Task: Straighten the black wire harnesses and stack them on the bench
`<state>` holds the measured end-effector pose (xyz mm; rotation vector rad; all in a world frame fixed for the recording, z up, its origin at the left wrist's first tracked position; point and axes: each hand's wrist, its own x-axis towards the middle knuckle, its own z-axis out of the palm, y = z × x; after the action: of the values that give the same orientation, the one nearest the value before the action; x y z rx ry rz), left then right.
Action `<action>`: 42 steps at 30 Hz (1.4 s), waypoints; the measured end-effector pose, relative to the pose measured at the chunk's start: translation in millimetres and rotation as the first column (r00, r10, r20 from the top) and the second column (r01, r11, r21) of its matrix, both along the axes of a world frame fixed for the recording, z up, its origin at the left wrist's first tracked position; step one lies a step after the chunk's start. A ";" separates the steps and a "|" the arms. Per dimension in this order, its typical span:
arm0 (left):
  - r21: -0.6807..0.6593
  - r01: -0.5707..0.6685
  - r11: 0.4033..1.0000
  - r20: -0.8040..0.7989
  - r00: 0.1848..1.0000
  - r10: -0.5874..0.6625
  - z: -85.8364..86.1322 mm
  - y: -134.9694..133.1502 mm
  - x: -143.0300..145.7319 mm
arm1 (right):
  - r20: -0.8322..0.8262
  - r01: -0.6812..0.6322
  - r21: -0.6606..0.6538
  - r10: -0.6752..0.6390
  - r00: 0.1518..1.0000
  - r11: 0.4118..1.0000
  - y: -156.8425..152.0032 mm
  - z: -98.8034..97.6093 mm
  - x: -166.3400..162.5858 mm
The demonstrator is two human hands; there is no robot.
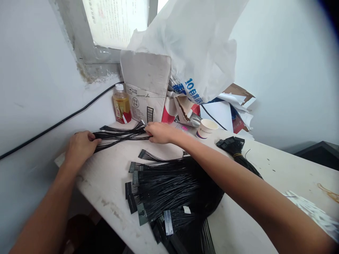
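Several black wire harnesses (120,135) lie stretched across the back left of the table, between my two hands. My left hand (82,144) is closed around their left end, thumb against the fingers. At their other end my right hand (160,132) grips the wires, with its fingertips partly hidden. A small white tip sticks up beside the right fingers. Nearer to me lies a big pile of black wire harnesses (169,183), with flat connectors at their left ends. My right forearm passes over part of this pile.
At the back stand a bottle (122,104), a cardboard box (144,102) and a white plastic bag (201,46). A paper cup (206,128) and a tied harness bundle (235,150) are right of my right hand. White strips (312,211) lie at the far right. A wall borders the left.
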<state>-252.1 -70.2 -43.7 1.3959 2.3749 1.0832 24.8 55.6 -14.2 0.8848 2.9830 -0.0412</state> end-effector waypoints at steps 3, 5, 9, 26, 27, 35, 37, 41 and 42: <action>0.062 -0.032 0.998 0.077 0.997 0.027 5.4 -1.1 3.9 | -0.298 -0.059 -0.079 0.033 0.954 0.995 -6.4 13.5 13.0; 0.124 -0.052 0.991 0.171 0.985 0.030 10.9 -3.5 9.0 | -0.529 -0.087 -0.137 0.002 0.849 0.987 -12.3 21.9 25.8; 0.239 -0.025 0.971 0.404 0.912 -0.076 23.3 -9.4 26.5 | -0.779 -0.116 -0.153 -0.047 0.625 0.981 -29.5 29.3 57.1; 0.244 0.293 0.925 0.853 0.388 -0.348 1.9 -1.3 75.3 | -0.894 -0.200 0.013 0.101 0.436 0.980 -85.8 5.8 146.7; 0.236 0.308 0.922 0.853 0.389 -0.349 1.0 -1.1 77.1 | -0.899 -0.192 0.005 0.089 0.429 0.981 -87.4 5.6 149.1; 0.376 0.373 0.848 0.660 0.535 -0.528 5.7 -5.8 89.8 | -0.796 -0.010 -0.539 -0.506 0.333 0.842 -86.9 2.2 169.9; 0.411 0.388 0.825 0.595 0.571 -0.566 7.1 -7.3 95.5 | -0.729 -0.046 -0.662 -0.628 0.272 0.748 -82.1 -1.0 173.5; 0.421 0.357 0.834 0.598 0.582 -0.551 10.6 -9.2 104.4 | -0.675 -0.113 -0.736 -0.708 0.208 0.668 -72.2 -7.4 178.3; 0.398 0.348 0.849 0.627 0.572 -0.529 11.5 -9.6 105.3 | -0.687 -0.116 -0.723 -0.692 0.222 0.681 -70.8 -8.6 179.2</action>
<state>-146.8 -79.8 -32.2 1.2002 1.2678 1.4318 204.0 -15.2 -22.7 1.7674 2.8562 -2.3446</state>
